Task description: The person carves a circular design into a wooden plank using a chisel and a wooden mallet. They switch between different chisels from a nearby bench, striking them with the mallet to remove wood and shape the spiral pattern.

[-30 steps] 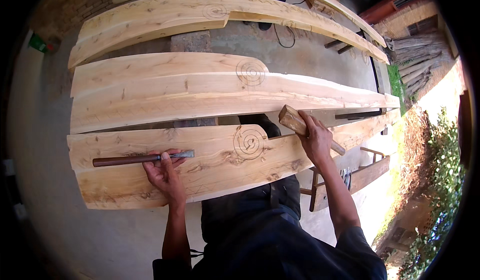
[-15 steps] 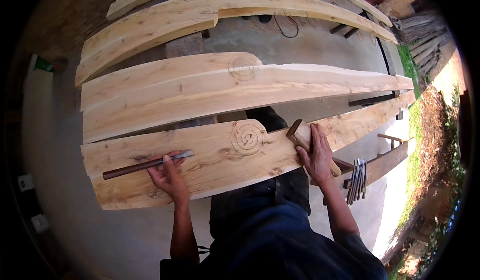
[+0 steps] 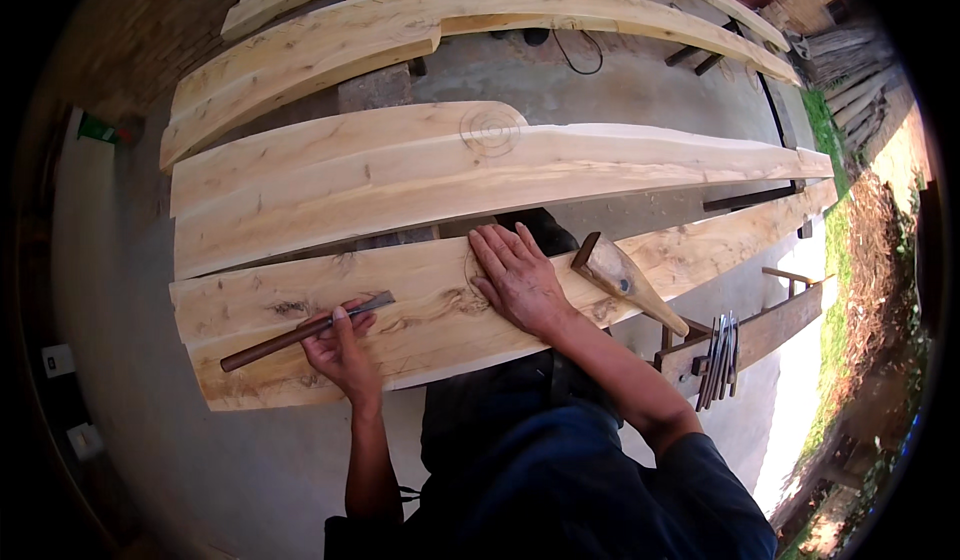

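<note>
My left hand [image 3: 342, 356] is closed around a chisel [image 3: 262, 350], its dark wooden handle pointing left and its flat metal blade toward the right. The chisel is held over the left part of the nearest pale wooden board [image 3: 420, 345]. My right hand [image 3: 524, 288] lies flat on this board, fingers pointing away from me, covering most of a drawn spiral. Just right of that hand, a wooden mallet-like tool [image 3: 632, 280] rests on the board, with a thick dark-ended head and a tapering handle that reaches past the near edge.
A second board [image 3: 370, 185] with drawn circles lies just beyond, and more long boards [image 3: 340, 35] lie farther off. Several slim metal-bladed tools [image 3: 717, 362] hang in a rack on a low wooden bench [image 3: 765, 332] at the right. A dark cable [image 3: 580, 60] curls on the floor.
My right hand has let go of the mallet-like tool and moved left, flat onto the spiral. The tool now lies alone on the board. The chisel has tilted slightly.
</note>
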A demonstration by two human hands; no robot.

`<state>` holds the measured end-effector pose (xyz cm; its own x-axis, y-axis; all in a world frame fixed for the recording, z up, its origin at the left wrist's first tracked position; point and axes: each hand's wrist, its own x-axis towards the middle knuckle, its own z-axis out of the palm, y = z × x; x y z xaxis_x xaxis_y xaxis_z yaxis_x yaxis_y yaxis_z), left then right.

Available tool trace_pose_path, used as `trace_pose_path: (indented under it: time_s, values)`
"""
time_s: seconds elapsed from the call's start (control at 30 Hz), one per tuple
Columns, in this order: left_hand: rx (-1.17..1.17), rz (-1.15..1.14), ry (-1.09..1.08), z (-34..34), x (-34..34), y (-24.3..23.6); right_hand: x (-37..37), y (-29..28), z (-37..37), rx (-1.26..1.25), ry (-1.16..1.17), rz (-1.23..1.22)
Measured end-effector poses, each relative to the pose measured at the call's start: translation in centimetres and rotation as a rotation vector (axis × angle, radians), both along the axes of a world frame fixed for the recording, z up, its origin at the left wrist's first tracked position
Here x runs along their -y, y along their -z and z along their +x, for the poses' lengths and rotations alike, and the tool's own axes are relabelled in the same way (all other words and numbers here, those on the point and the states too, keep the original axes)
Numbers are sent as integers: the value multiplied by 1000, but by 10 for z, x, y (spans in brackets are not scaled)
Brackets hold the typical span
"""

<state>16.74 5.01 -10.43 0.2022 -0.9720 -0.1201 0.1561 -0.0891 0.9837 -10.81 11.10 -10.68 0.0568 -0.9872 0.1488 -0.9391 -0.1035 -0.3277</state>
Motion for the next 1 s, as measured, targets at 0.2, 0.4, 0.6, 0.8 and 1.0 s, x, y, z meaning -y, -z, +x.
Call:
trace_pose_path:
  time_s: [0.2,0.4,0.6,0.8,1.0]
  values:
    - [-135,69,-8,-15,-15,-20,-70,-23,3,82,-313,-58]
    - [-286,129,84,-37,-25,-11,-104,-55,-13,130,-196,-139]
    - [-347,181,147,-52,-27,-5,-85,-67,-65,-67,377,-177]
    - [-335,150,184,-62,-15,-10,-98,-44,-79,-101,519,9]
    - [-341,193,188,-63,-16,-4,-89,-64,-86,157,701,154]
